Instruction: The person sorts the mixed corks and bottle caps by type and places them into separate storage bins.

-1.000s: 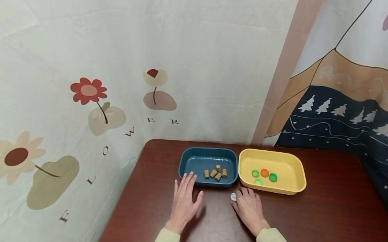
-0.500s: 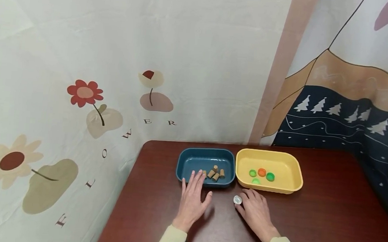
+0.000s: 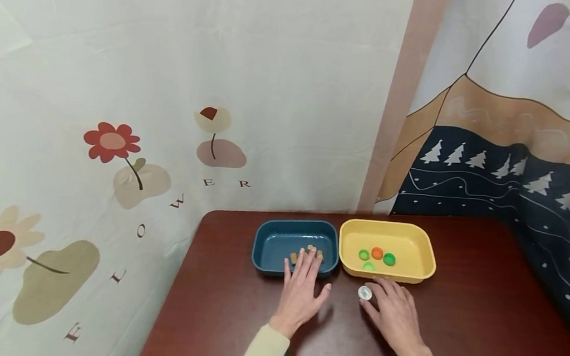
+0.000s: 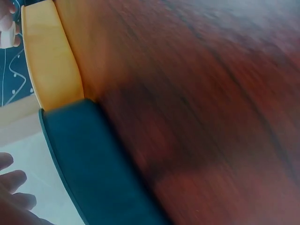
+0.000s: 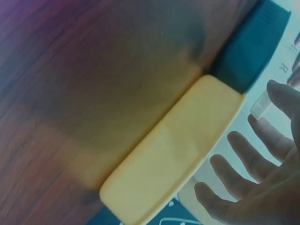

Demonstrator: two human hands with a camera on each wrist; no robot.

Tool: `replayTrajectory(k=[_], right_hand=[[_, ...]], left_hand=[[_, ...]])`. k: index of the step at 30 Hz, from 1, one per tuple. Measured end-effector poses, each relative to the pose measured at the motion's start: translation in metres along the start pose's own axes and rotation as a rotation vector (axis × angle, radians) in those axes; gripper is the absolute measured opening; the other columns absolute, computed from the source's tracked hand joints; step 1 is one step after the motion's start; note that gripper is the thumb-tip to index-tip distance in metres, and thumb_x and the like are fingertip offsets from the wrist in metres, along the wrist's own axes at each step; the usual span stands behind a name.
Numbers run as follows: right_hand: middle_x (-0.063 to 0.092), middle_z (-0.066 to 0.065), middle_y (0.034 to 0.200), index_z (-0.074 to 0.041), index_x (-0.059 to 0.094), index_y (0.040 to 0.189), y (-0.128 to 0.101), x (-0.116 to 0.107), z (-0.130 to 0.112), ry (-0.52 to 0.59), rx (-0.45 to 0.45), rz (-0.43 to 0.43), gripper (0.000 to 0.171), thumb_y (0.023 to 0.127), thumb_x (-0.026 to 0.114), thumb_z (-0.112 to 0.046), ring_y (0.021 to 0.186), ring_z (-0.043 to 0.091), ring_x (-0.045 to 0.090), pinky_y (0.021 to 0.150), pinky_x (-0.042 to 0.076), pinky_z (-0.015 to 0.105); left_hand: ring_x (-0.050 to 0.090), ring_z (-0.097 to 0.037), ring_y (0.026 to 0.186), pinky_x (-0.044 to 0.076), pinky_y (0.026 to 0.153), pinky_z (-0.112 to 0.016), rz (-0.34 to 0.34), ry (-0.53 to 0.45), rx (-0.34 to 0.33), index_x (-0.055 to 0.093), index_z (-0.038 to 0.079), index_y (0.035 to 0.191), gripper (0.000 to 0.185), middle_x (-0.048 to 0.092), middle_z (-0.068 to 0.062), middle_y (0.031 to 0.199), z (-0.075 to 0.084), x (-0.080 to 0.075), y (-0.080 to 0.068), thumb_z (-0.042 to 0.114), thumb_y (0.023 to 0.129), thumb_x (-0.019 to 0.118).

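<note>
A dark red-brown wooden desk (image 3: pixel 479 327) stood in a corner, hung at nine o'clock with a pale cloth printed with flowers (image 3: pixel 112 141) and at two o'clock with one showing dark hills and small white trees. At twelve o'clock on it sat a blue tray (image 3: pixel 270 244) and a yellow tray (image 3: pixel 420 250), side by side and touching, their long axes running from nine to three. The right hand (image 3: pixel 397 318) lay just short of the yellow tray's near rim, its fingers (image 5: pixel 243 150) loosely spread, the thumb and forefinger pinching a small white bottle cap (image 3: pixel 365 292) at its eleven o'clock; the cap's round face was turned upward, and being round it had no long axis to speak of. The left hand (image 3: pixel 301 294) was flat, fingers straight and slightly parted, their tips over the blue tray's near rim and covering some of the corks (image 3: pixel 293 257) inside. In the yellow tray lay three green caps (image 3: pixel 388 259) and an orange one (image 3: pixel 377 253).
</note>
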State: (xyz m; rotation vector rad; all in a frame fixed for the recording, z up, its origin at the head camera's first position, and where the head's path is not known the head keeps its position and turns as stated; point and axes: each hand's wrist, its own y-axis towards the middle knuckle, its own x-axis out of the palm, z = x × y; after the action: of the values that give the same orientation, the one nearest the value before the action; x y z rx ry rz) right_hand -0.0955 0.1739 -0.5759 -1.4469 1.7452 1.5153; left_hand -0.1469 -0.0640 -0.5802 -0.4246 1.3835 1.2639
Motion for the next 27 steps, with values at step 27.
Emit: replayTrajectory(k=[27], right_hand=[[0.062, 0.029, 0.129, 0.004, 0.07, 0.119, 0.045, -0.039, 0.054, -0.005, 0.139, 0.038, 0.046, 0.084, 0.086, -0.019, 0.124, 0.05, 0.053, 0.098, 0.038, 0.076]], left_hand=[[0.034, -0.029, 0.152, 0.028, 0.115, -0.068, -0.216, 0.225, 0.081, 0.052, 0.019, 0.153, 0.07, 0.043, -0.002, 0.163, 0.039, 0.03, 0.018, 0.061, 0.098, 0.055]])
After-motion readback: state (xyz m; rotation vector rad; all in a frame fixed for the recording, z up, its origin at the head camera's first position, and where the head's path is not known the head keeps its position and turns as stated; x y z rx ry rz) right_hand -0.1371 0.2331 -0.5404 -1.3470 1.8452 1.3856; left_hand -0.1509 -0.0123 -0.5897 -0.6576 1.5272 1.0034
